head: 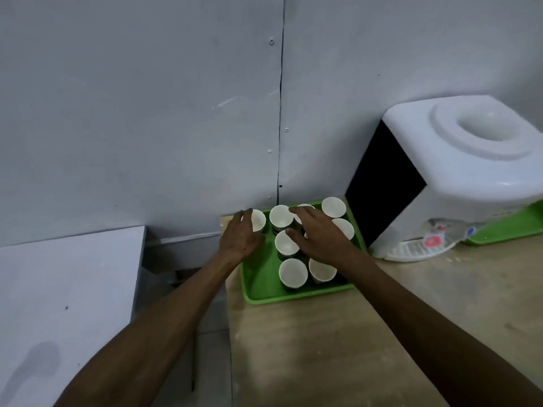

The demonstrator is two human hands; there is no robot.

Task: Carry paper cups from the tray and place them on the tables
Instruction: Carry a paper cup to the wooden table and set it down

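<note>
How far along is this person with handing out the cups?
Barely started, it seems. Nothing looks delivered: eight or so paper cups stand on the green tray on the wooden counter. In hand: the left hand touches the far-left cup; the right hand hovers over the middle cups. Carrying them all remains.

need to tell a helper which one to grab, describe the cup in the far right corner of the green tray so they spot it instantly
Start at the white water dispenser on the wooden counter; the green plastic tray lies just left of it. The white paper cup stands upright in the tray's far right corner, nearest the dispenser's black side. Unlike its neighbours, neither hand covers it.
</note>
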